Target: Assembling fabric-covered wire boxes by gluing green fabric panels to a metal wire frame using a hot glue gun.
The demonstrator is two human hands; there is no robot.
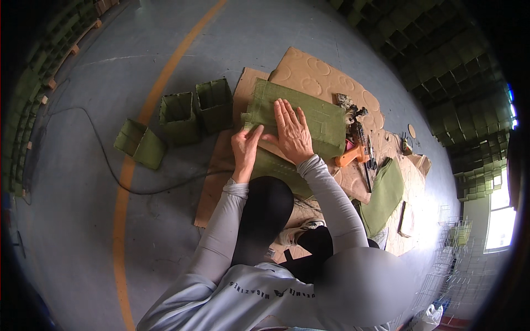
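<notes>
A green fabric-covered box (323, 118) lies on its side on brown cardboard in front of me. My right hand (292, 132) rests flat on its upper face, fingers stretched out and close together. At the box's near left corner, my left hand (244, 149) is closed, thumb and fingertips on the fabric edge. The thumbs of both hands come close to each other there. What lies under the left fingers is partly hidden. More green fabric (276, 168) spreads below the box, near my knee.
Three open green boxes (179, 116) stand or lean on the grey floor at left. To the right are an orange-handled tool (349, 156), black scissors (371, 163) and a green fabric piece (385, 196). A dark cable (149, 192) crosses the floor. Stacked green boxes (430, 60) line the right.
</notes>
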